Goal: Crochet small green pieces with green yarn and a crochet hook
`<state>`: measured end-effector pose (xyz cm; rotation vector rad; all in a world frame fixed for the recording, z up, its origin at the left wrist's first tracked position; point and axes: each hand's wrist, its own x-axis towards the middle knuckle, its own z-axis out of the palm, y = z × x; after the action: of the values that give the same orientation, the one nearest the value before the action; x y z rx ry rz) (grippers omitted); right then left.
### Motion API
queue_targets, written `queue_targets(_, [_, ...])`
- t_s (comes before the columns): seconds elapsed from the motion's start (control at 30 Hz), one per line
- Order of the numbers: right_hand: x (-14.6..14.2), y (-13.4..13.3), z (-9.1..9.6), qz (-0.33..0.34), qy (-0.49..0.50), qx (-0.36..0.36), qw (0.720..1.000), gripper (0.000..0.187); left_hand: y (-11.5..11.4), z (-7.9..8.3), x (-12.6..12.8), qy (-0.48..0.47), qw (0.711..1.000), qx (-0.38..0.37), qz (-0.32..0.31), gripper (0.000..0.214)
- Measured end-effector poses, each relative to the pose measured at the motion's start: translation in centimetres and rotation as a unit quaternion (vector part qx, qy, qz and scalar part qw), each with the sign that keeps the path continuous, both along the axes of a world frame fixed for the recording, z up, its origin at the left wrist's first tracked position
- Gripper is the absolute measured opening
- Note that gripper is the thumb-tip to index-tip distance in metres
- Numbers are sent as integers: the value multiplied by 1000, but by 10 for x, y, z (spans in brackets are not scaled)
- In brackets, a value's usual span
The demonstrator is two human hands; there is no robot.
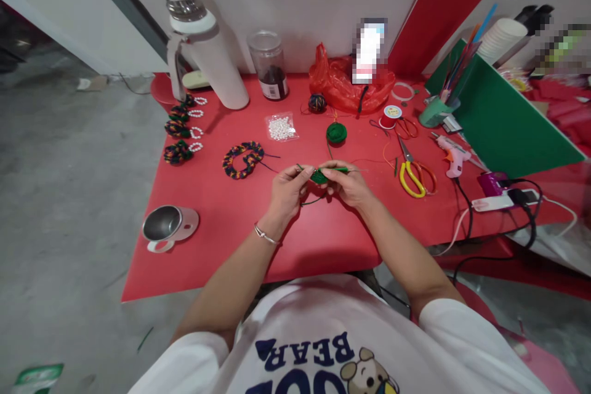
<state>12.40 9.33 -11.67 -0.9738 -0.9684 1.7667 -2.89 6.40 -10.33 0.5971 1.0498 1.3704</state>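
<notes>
**Light Grip, Even Tension**

Your green piece [318, 178] sits between your two hands, just above the front part of the tabletop [330, 240]. The fingers of your left hand [289, 188] pinch its left side; those of your right hand [348, 186] are closed on the green hook [340, 170] and meet the piece at its right edge. The hook's tip is too small to make out, so whether it sits in a loop, you can't tell from here.

This looks like crochet. Pinch close to the working stitch with your left fingers, firm enough to stop the piece twisting but without flattening it. Turn the hook with small wrist movements and draw each loop to the same size. The ball [337, 133] lies just beyond your hands, its yarn [329, 149] running toward them; leave some slack there. Mind the loose strand [313, 202] below your fingers, which could get caught into a stitch.
</notes>
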Motion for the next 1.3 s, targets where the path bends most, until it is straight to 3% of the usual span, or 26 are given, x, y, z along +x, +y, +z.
queue_targets(0.4, [2,-11,13,-39,-131,204,969,37,-2,6,-4,-22,999,37,-11,41])
queue_targets(0.53, [3,-13,13,-57,-128,193,971,35,-3,9,-3,-25,999,43,-9,54])
queue_targets(0.73, [5,-13,10,-61,-100,163,980,36,-2,8,-4,-9,1000,28,-6,55])
queue_targets(1.0, [9,-7,0,-60,-36,138,988,36,-2,8,-12,-2,1000,25,-15,44])
queue_targets(1.3, [11,-5,10,-17,-18,120,993,41,-1,9,-18,11,1000,22,-17,39])
